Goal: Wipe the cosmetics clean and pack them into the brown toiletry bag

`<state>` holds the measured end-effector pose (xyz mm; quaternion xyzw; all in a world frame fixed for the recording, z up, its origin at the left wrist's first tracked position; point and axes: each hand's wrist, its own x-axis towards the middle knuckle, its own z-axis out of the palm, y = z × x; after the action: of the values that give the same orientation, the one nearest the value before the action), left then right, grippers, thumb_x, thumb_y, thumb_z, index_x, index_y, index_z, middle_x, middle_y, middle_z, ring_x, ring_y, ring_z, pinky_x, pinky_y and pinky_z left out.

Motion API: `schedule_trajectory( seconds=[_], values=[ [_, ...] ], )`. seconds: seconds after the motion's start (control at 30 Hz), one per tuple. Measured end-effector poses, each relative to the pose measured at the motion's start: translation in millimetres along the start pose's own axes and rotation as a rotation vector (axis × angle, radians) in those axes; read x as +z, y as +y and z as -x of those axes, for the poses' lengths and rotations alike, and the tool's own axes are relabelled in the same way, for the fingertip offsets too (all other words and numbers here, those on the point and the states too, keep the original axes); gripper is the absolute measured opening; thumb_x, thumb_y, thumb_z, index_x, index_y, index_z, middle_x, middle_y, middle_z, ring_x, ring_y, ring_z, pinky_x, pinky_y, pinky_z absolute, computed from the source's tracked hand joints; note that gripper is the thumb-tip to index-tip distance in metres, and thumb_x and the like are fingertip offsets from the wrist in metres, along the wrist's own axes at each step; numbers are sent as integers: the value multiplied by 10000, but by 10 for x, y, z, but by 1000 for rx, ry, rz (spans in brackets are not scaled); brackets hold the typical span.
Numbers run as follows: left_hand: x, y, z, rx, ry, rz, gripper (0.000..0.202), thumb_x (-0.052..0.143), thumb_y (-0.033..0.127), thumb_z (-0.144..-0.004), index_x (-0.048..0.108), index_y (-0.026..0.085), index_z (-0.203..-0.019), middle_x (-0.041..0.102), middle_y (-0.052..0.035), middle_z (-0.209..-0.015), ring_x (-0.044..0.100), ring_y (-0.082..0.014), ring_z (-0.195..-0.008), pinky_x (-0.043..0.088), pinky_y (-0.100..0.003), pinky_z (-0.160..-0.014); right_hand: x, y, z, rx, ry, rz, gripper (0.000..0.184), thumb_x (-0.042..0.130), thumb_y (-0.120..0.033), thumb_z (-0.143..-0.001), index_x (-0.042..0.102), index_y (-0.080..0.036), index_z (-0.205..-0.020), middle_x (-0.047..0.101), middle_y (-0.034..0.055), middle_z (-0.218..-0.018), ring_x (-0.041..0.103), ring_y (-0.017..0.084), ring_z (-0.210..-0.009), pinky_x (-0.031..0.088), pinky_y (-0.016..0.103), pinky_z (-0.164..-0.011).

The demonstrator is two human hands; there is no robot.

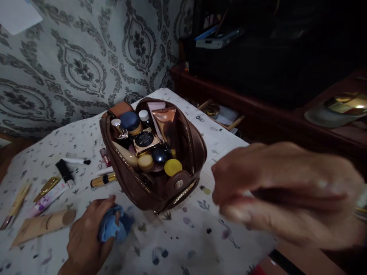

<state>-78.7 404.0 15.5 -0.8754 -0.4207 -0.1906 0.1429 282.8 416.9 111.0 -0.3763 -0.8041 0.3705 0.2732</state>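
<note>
My left hand (88,236) rests on the table with its fingers closed round a crumpled blue cloth (116,225). My right hand (286,194) is raised close to the camera, right of the bag, and a little blurred. Its thumb and fingers are pinched together; what they hold, if anything, is hidden. Between the hands a brown makeup bag (129,187) stands unzipped. Inside it are a bronze tube (166,122), a black-and-gold case (145,139), a blue-lidded jar (130,121), a white-capped bottle (144,115) and a yellow lid (173,167).
Left of the bag lie a beige tube (43,227), a floral tube (50,198), a gold hair clip (47,189), a brush (76,161) and a gold-and-black tube (101,180). An open drawer (223,114) adjoins the table's right side. A gold-lidded jar (338,110) stands on the dark furniture.
</note>
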Motion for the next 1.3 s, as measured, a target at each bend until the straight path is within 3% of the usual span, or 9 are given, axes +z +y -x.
schedule_trajectory(
  seconds=[0.1, 0.27, 0.43, 0.57, 0.7, 0.83, 1.1, 1.3],
  values=[
    [56, -100, 66, 56, 15, -31, 353, 529, 273, -896, 547, 178, -1236, 717, -76, -1002, 707, -213, -883, 537, -280, -745, 228, 8, 103, -132, -131, -164, 371, 470, -422, -1004, 665, -225, -757, 613, 21, -606, 593, 122, -596, 455, 252, -630],
    [134, -200, 136, -15, -9, -37, 386, 484, 213, -881, 560, 191, -1259, 711, -72, -1013, 707, -209, -846, 530, -283, -709, 629, -11, 80, -176, -403, -67, 120, 597, -175, -932, 711, -201, -909, 706, 41, -821, 644, 153, -831, 453, 264, -802],
    [186, -165, 92, -104, 28, 46, 325, 467, 173, -893, 583, 185, -1197, 710, -58, -944, 693, -194, -785, 534, -290, -713, 972, -10, -164, -290, -484, 41, 153, 576, -243, -963, 703, -163, -933, 716, 35, -853, 631, 141, -761, 452, 250, -693],
    [224, -112, 72, -160, 100, 146, 278, 444, 182, -916, 602, 174, -1145, 696, -64, -940, 686, -196, -833, 542, -299, -765, 1263, -27, -362, -244, -543, 163, 153, 599, -248, -943, 705, -140, -915, 727, 48, -834, 646, 158, -742, 448, 261, -675],
    [270, -118, 127, -171, 36, 161, 268, 433, 200, -932, 610, 176, -1133, 680, -68, -940, 676, -201, -858, 539, -297, -739, 1522, -48, -518, -159, -512, 172, 144, 596, -219, -912, 720, -146, -918, 741, 57, -852, 662, 178, -769, 436, 270, -679],
    [289, -160, 171, -201, -16, 184, 253, 436, 228, -942, 604, 171, -1122, 671, -74, -949, 671, -213, -873, 536, -307, -720, 1707, -95, -686, -95, -387, 150, 178, 572, -215, -888, 738, -158, -857, 709, 43, -748, 615, 158, -682, 385, 253, -610],
    [369, -247, 223, -299, 43, 278, 239, 441, 262, -952, 592, 186, -1122, 676, -81, -1042, 661, -232, -978, 538, -341, -834, 2134, 75, -816, -16, -184, -70, 178, 590, -183, -842, 754, -133, -889, 698, 22, -735, 588, 125, -642, 413, 208, -602],
    [396, -285, 205, -452, 103, 267, 285, 438, 284, -914, 594, 209, -1140, 638, -79, -1059, 628, -269, -987, 529, -402, -858, 2226, 237, -750, 19, -113, -307, 146, 586, -183, -842, 725, -150, -813, 613, -29, -581, 565, 109, -546, 426, 190, -571]
  ],
)
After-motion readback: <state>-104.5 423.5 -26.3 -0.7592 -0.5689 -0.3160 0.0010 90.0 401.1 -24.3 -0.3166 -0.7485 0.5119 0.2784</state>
